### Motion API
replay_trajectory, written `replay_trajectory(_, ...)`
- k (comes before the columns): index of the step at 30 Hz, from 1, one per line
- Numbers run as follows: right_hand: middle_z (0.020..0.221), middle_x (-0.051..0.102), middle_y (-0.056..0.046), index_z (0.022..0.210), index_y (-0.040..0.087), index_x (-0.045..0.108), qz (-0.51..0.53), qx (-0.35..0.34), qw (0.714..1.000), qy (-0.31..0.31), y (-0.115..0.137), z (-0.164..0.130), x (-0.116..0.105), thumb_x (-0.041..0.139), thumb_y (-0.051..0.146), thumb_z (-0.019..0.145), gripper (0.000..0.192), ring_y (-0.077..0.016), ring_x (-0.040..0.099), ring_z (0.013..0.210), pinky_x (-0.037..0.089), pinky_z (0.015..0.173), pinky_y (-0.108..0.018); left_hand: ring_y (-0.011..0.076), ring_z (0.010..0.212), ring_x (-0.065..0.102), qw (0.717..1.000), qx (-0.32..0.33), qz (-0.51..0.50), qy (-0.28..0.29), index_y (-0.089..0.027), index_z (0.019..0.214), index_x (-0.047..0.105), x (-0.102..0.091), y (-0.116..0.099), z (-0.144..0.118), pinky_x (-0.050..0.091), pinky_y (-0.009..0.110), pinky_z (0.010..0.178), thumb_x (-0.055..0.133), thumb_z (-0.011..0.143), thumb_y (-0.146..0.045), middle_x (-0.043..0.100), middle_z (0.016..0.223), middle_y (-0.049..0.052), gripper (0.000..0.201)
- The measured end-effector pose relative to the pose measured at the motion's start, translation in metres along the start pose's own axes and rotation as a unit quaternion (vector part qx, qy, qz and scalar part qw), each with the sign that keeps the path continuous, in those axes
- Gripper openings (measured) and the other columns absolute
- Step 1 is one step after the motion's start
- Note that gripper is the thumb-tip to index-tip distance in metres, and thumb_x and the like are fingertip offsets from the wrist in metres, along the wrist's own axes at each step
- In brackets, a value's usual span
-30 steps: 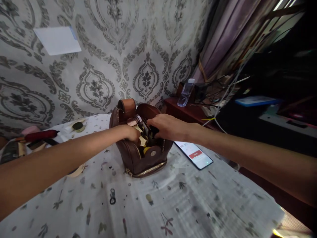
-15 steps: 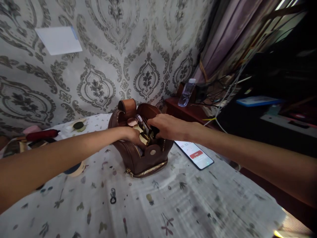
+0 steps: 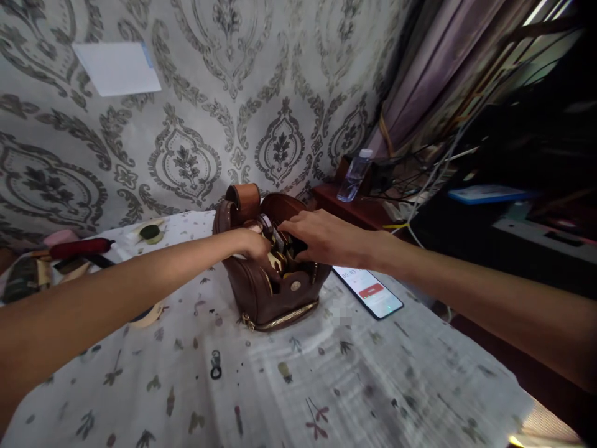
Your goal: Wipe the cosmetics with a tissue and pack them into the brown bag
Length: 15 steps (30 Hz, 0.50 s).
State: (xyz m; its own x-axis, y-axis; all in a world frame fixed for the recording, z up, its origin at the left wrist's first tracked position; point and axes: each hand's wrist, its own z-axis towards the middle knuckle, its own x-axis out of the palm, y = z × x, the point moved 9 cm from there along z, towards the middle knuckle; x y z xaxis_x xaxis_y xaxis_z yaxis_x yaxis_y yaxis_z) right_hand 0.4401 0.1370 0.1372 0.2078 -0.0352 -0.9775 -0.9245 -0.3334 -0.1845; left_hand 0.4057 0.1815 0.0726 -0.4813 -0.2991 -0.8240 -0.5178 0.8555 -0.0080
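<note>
Where the brown bag (image 3: pixel 252 292) stands open on the patterned cloth (image 3: pixel 261 398), most of the loose things lie well off to its left: a pink item (image 3: pixel 60 238), a red pouch (image 3: pixel 80 249) just beside that, and a round green-topped container (image 3: pixel 151 233) nearer the bag. A beige piece (image 3: pixel 148 316), partly hidden by the forearm, lies between pouch and bag on the near side.

Crossing the bag's left rim, the left hand (image 3: pixel 254 242) dips into the opening, its fingers curled downward; the tips are lost inside, so I cannot tell whether they are clamped on anything. Directly below and to the right of those fingers, within the bag, sits a pale gold item (image 3: pixel 277 261)—partly covered, its visible length seeming to slant toward the bag's near right. The left hand is the nearer of the two to it.

At the bag's right side is the right hand (image 3: pixel 324 236), thumb and forefinger apart around a dark part of the opening—I cannot tell whether they grip it. To the right of the bag, a lit phone (image 3: pixel 370 298) lies on the cloth; a clear bottle (image 3: pixel 355 177) stands beyond the bag's far right.
</note>
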Motion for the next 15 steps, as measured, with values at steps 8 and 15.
replay_trajectory(8, 0.122, 0.065, -0.012, 0.101, 0.017, 0.067, 0.046, -0.093, 0.971, -0.216, 0.019, -0.052, -0.017, 0.050, 0.017, 0.091, 0.021, -0.0268, 0.052, 0.125, 0.026, 0.110, -0.051, 0.0231, 0.080, 0.067, 0.929, -0.001, 0.074, -0.364, -0.015, 0.089, 0.070, -0.057, -0.025, -0.076, 0.048, 0.031, 0.073, 0.058, 0.089, -0.028, 0.069, 0.081, 0.009, 0.017)
replay_trajectory(15, 0.109, 0.072, -0.002, 0.112, 0.027, 0.067, 0.130, -0.174, 0.962, -0.164, 0.039, -0.094, 0.013, 0.048, 0.001, 0.081, 0.045, -0.0202, 0.054, 0.126, 0.015, 0.119, -0.053, 0.0099, 0.048, 0.050, 0.840, 0.044, 0.002, -0.540, -0.018, 0.068, 0.056, -0.013, -0.033, -0.166, 0.034, 0.022, 0.050, 0.048, 0.097, -0.031, 0.055, 0.055, -0.003, 0.033)
